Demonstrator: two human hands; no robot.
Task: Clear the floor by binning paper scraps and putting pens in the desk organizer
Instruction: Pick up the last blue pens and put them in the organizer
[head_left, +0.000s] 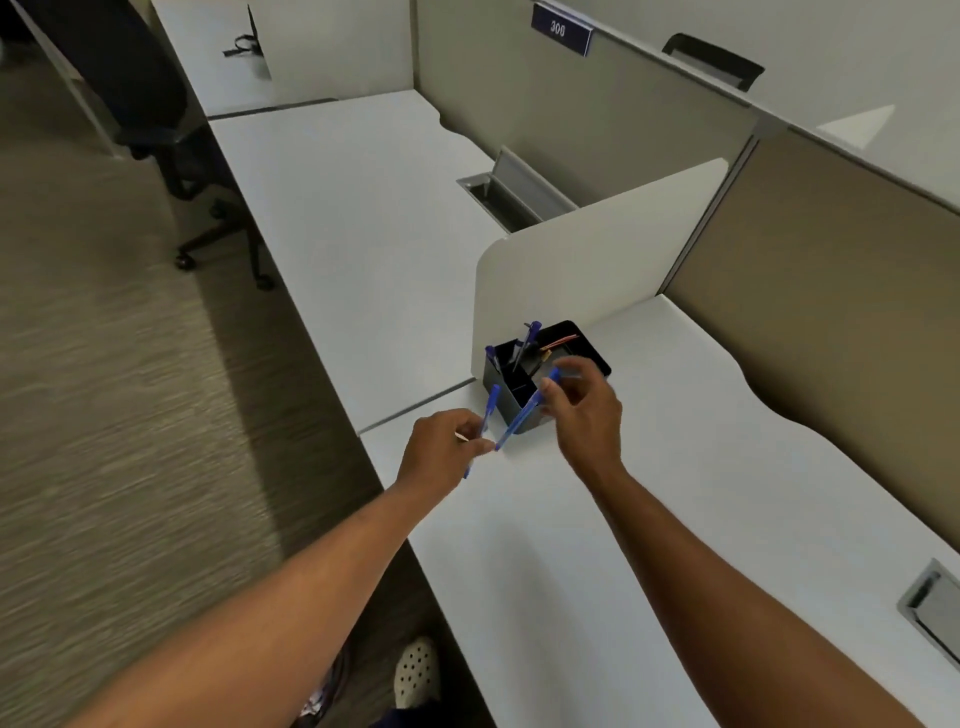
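Hands (447, 447), slim, seemingly plastic pens (524, 413)

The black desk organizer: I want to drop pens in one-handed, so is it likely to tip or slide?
The black desk organizer looks low and boxy, so probably stable. It stands against the white divider, which should stop backward sliding. On the smooth desk a sideways knock might shift it.

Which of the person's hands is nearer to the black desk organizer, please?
Right. The right hand, pinching a blue pen, hovers against the desk organizer's front edge; the left hand, holding another pen, sits short of it.
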